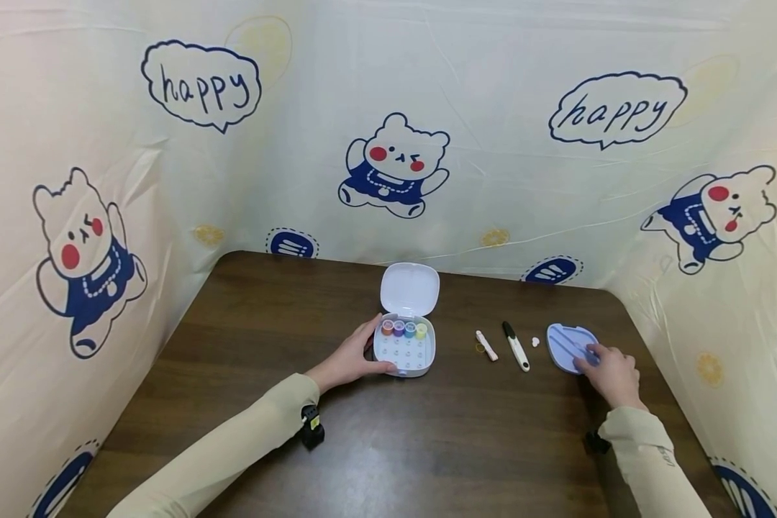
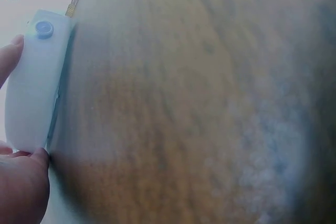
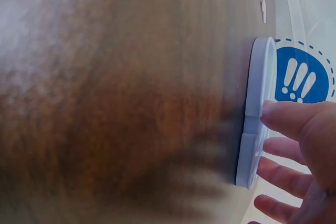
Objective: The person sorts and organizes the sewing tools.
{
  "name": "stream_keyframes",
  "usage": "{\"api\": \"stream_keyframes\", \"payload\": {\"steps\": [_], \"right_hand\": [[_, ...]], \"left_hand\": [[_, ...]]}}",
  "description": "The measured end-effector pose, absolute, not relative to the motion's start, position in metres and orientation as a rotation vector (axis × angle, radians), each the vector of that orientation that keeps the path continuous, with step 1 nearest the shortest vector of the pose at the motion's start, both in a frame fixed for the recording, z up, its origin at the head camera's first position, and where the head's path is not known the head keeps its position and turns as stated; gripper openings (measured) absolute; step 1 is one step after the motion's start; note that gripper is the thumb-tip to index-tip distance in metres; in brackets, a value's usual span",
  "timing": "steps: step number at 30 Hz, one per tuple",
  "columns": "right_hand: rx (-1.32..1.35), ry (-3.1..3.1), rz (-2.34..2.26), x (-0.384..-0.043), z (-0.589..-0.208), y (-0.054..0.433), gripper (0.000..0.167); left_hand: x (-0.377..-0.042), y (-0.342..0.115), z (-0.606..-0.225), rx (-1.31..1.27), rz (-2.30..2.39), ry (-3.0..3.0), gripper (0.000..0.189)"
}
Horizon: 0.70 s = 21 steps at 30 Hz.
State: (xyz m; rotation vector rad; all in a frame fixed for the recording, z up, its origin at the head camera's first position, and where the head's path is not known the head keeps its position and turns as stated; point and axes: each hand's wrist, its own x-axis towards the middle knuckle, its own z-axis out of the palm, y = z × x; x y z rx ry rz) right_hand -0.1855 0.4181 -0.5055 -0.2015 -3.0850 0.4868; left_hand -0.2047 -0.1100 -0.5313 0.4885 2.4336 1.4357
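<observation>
On the table stands a small white case with its lid raised at the back. A row of small round pieces, orange, purple, blue and yellow, lines the back of its dotted insert. My left hand grips the case from the left, thumb at the front corner and fingers along the side. Farther right, a light-blue grooved tray lies flat on the table. My right hand rests its fingertips on the tray's near right part; in the right wrist view the fingers are spread over it.
Between case and tray lie a short white-and-pink stick, a black-and-white pen-like tool and a small white piece. Near the stick is a thin yellow ring. A printed cloth stands around the table's back and sides.
</observation>
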Motion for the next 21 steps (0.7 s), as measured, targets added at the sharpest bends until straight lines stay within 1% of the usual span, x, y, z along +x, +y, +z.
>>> {"api": "stream_keyframes", "payload": {"steps": [10, 21], "right_hand": [[-0.205, -3.052, 0.516, -0.183, -0.5084, 0.4207, 0.053], [-0.213, -3.1, 0.526, -0.1803, -0.5033, 0.423, 0.054]], "left_hand": [[-0.2045, -0.11, -0.5309, 0.487, 1.428, 2.436, 0.111], [-0.205, -0.1096, -0.5297, 0.497, 1.44, 2.428, 0.111]]}}
